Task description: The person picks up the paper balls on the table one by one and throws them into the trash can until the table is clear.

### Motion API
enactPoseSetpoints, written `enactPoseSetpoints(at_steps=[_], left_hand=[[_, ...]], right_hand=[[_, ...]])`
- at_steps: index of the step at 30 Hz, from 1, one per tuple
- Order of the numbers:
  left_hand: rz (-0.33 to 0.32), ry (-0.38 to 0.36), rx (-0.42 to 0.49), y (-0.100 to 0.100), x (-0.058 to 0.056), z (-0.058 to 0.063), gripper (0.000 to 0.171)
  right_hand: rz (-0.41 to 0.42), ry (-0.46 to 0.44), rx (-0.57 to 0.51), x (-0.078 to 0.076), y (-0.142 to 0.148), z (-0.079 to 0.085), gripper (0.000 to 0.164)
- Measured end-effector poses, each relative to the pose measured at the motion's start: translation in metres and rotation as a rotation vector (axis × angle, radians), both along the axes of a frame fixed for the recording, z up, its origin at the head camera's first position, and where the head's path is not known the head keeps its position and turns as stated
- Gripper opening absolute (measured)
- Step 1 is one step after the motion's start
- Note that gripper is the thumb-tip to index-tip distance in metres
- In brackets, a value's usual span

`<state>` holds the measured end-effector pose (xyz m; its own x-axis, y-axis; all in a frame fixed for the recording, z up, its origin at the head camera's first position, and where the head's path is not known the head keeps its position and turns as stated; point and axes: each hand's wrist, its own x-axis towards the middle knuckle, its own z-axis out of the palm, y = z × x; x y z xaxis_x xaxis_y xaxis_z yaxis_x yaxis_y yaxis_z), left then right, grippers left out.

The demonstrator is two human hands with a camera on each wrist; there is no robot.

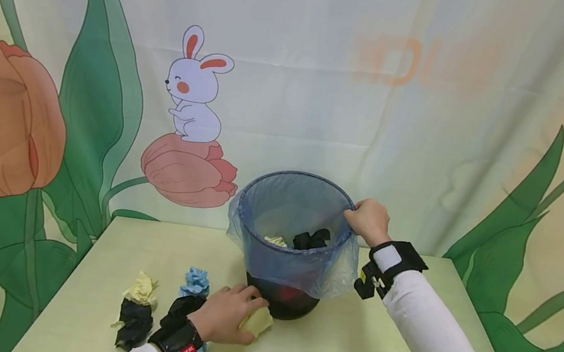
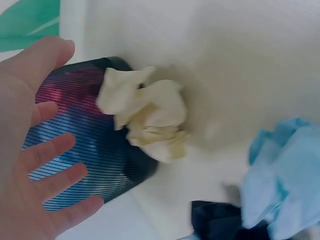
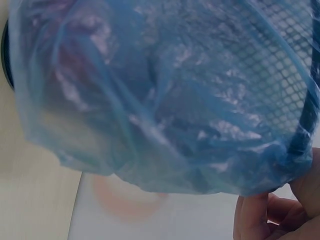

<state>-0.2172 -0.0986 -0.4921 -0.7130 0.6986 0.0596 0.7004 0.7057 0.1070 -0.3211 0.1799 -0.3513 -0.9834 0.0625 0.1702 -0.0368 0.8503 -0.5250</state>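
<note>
A dark mesh trash can [image 1: 282, 308] stands on the table, lined with a translucent blue plastic bag [image 1: 275, 267] folded over its rim. My right hand [image 1: 369, 220] grips the can's rim and the bag at the right; in the right wrist view its fingers [image 3: 255, 215] curl there, partly cut off by the frame. By the can's base lies a crumpled pale yellow paper ball [image 1: 258, 321]. Over it reaches my left hand [image 1: 226, 314], fingers spread. The left wrist view shows a gap between those fingers [image 2: 55, 147] and the yellow paper ball [image 2: 155, 112].
Inside the can are black crumpled paper [image 1: 312, 239] and yellow crumpled paper [image 1: 277, 241]. Left of my left hand lie a blue paper ball [image 1: 195, 282], a yellow one [image 1: 141, 289] and a black one [image 1: 135, 323]. A printed curtain [image 1: 313, 103] hangs behind the table [image 1: 344, 351].
</note>
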Motion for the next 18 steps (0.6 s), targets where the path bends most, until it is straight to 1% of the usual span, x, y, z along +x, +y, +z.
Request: enactPoseSetpoints(at_steps=[8, 14, 18], left_hand=[[0.057, 0.033, 0.05, -0.001, -0.007, -0.036, 0.061], [0.101, 0.023, 0.084, 0.0, -0.008, -0.052, 0.061], [0.141, 0.011, 0.072, 0.003, -0.008, -0.062, 0.062]], right_hand=[[-0.006, -0.009, 0.002, -0.001, 0.001, -0.002, 0.038], [-0.004, -0.01, -0.002, -0.002, 0.001, -0.002, 0.038], [-0.004, -0.001, -0.003, -0.002, 0.001, -0.002, 0.038]])
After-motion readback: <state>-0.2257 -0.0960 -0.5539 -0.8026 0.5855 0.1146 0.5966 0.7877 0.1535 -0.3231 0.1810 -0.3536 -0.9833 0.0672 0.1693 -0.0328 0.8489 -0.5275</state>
